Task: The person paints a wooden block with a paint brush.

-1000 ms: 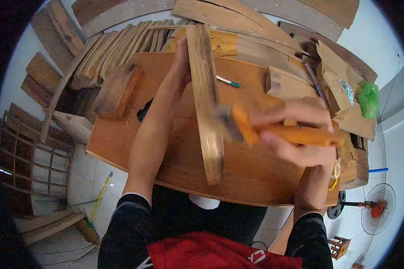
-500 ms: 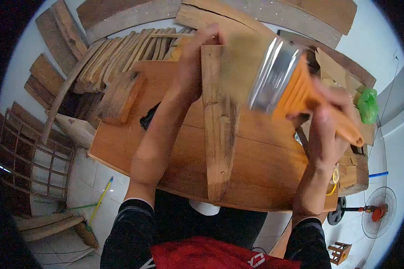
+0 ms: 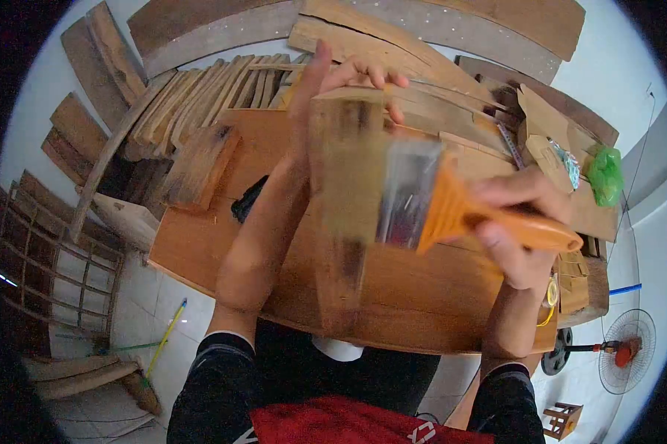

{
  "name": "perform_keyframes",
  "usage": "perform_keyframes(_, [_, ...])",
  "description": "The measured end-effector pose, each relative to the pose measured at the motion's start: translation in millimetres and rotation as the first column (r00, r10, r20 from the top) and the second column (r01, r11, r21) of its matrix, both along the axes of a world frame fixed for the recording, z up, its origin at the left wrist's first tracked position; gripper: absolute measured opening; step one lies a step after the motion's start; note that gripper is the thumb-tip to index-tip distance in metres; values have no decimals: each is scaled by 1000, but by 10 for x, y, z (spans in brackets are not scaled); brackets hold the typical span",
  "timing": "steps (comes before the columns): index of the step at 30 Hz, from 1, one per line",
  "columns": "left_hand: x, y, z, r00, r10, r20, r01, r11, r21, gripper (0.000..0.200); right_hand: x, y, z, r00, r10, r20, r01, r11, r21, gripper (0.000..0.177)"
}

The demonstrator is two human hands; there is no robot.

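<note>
My left hand point(image 3: 341, 78) grips the far end of a long wooden board point(image 3: 341, 259), its fingers curled over the top edge. The board stands tilted up over the brown table point(image 3: 422, 303), its lower end towards me. In my right hand point(image 3: 522, 229) is a wide paintbrush point(image 3: 407, 196) with an orange handle and a shiny metal band. The pale bristles lie across the board's face, blurred by motion. My right fingers are closed around the handle.
Stacked wooden slats point(image 3: 200, 103) stand at the back left, beside a short wood block point(image 3: 200, 166) on the table. A black item point(image 3: 248, 200) lies near my left forearm. At the right are cardboard point(image 3: 544, 122), a green plastic bag point(image 3: 606, 176), yellow tape point(image 3: 552, 291) and a fan point(image 3: 626, 351).
The paintbrush has moved left and down onto the board's face. The board has turned and shifted slightly left, with my left fingers now showing over its top.
</note>
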State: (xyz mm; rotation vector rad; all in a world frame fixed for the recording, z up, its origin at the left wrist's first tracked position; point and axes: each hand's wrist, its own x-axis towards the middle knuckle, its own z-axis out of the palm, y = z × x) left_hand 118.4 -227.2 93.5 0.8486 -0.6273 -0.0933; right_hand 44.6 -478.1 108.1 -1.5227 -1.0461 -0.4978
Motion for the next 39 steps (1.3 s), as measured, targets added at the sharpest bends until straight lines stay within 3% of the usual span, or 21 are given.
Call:
perform_keyframes(1, [64,9,-30,996,-82,30,82,996,-32,58,78,-36,23,996,39,78,-32,996,-88,28])
perform_keyframes(3, [219,74,-133,968,-236,90,244,966,-89,63,35,8,-29,998,-51,-28,52,999,16,27])
perform_keyframes(5, [184,177,-130,950,-297,-101,271,938,-216,63,-39,93,-74,972,-104,-209,138,978,158,25])
perform_keyframes(7, [193,213,-131,923,-375,-86,350,911,-219,62,-34,160,-68,994,-102,-45,106,990,89,22])
perform_keyframes(9, [260,201,-115,871,-478,112,486,872,-63,60,-32,192,-40,994,-80,73,82,996,-24,21])
perform_keyframes(11, [72,155,-69,916,-400,39,401,901,-168,59,-168,273,13,953,-212,-214,205,977,-55,20])
perform_keyframes(13, [44,151,-90,912,-408,39,406,887,-220,59,-116,290,-56,937,-286,-198,283,958,-46,20])
perform_keyframes(16, [272,219,-147,840,-521,152,541,825,-165,63,-94,273,-8,995,-84,51,91,983,-157,18])
perform_keyframes(18, [353,191,-152,784,-583,215,608,790,-73,66,-105,263,120,988,112,107,-60,914,-402,19])
perform_keyframes(20, [-15,174,-10,957,-216,-191,201,975,-96,69,-64,361,-143,992,-117,57,120,991,-62,21])
perform_keyframes(21, [-149,169,34,924,0,-381,-18,999,-43,70,-119,426,-229,977,-207,-48,211,975,74,23])
perform_keyframes(22, [-7,181,-15,956,-234,-176,216,970,-114,71,-115,419,-209,989,-150,-4,150,988,18,24])
perform_keyframes(24, [388,189,-168,748,-614,252,650,755,-86,72,-106,404,-163,998,-18,68,25,995,-98,28])
perform_keyframes(26, [366,192,-175,727,-642,242,681,720,-136,74,-109,388,-34,979,92,184,-25,942,-335,29])
perform_keyframes(28, [333,163,-186,769,-607,201,640,738,-217,75,-159,521,-161,988,-90,-127,95,995,31,27])
perform_keyframes(30, [265,88,-202,853,-508,118,518,794,-318,75,-149,515,-185,981,-77,-178,89,994,57,26])
perform_keyframes(31, [298,126,-192,742,-640,202,671,699,-249,75,-99,404,-130,998,-2,-62,-3,996,-90,27])
perform_keyframes(34, [392,153,-172,705,-640,304,690,718,-90,74,-57,358,6,996,33,81,-13,970,-243,28])
perform_keyframes(36, [113,107,-136,937,-349,26,347,917,-196,73,-84,378,-180,991,-132,-17,131,990,-55,28])
perform_keyframes(38, [117,120,-134,937,-348,27,346,916,-201,73,-49,307,-163,983,-145,109,157,981,-111,28])
perform_keyframes(39, [299,151,-164,845,-507,170,532,830,-166,72,-34,292,-116,978,-110,176,142,973,-182,28])
